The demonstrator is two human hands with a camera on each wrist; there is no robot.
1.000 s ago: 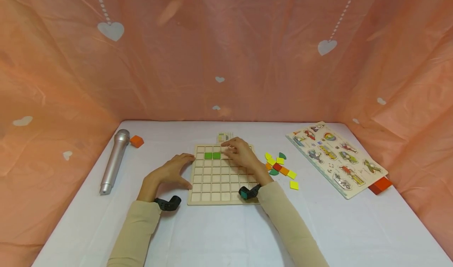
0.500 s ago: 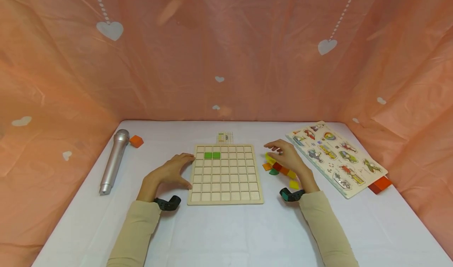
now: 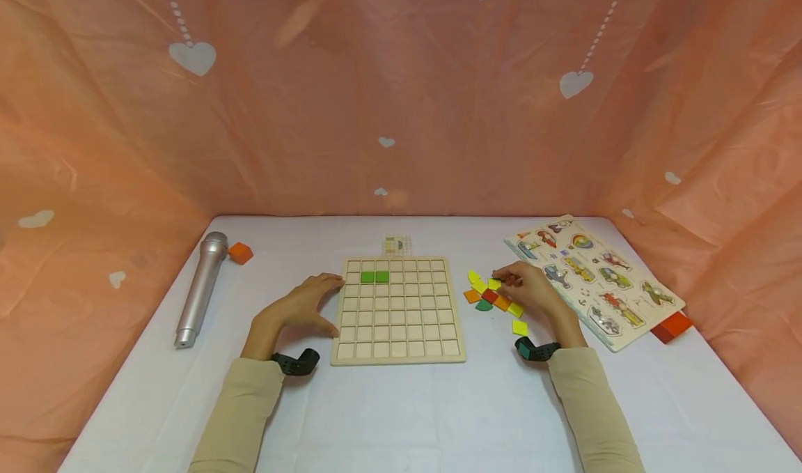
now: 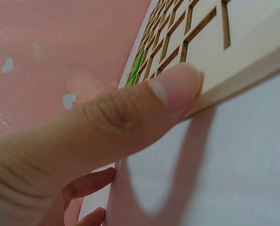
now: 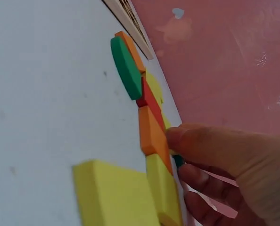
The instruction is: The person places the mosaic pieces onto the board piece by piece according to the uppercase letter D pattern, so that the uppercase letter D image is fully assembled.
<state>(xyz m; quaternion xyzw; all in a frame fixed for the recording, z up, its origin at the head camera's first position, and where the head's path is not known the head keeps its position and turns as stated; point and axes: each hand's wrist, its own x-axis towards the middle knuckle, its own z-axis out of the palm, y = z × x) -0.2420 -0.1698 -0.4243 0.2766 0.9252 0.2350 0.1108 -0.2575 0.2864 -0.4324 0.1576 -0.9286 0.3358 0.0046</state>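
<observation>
A wooden grid board [image 3: 397,320] lies flat on the white table, with two green tiles [image 3: 374,276] in its second row. My left hand [image 3: 326,304] rests open at the board's left edge, and its thumb [image 4: 130,117] presses the rim [image 4: 234,42]. To the right of the board lies a pile of coloured pieces [image 3: 485,295]. My right hand [image 3: 499,278] is curled over the pile's far side. In the right wrist view its thumb and fingers pinch a small green piece [image 5: 177,161], beside an orange piece [image 5: 152,129] and a green half-round [image 5: 126,66].
A silver microphone [image 3: 202,287] and an orange block [image 3: 241,252] lie at the far left. A small pattern card [image 3: 397,244] sits behind the board. A picture peg puzzle [image 3: 592,278] and a red block [image 3: 672,327] are at the right. Pink cloth walls enclose the table.
My right hand left the board's upper rows, moved right to the pile of coloured pieces and closed its fingers on a green piece. The left hand and the board stayed put.
</observation>
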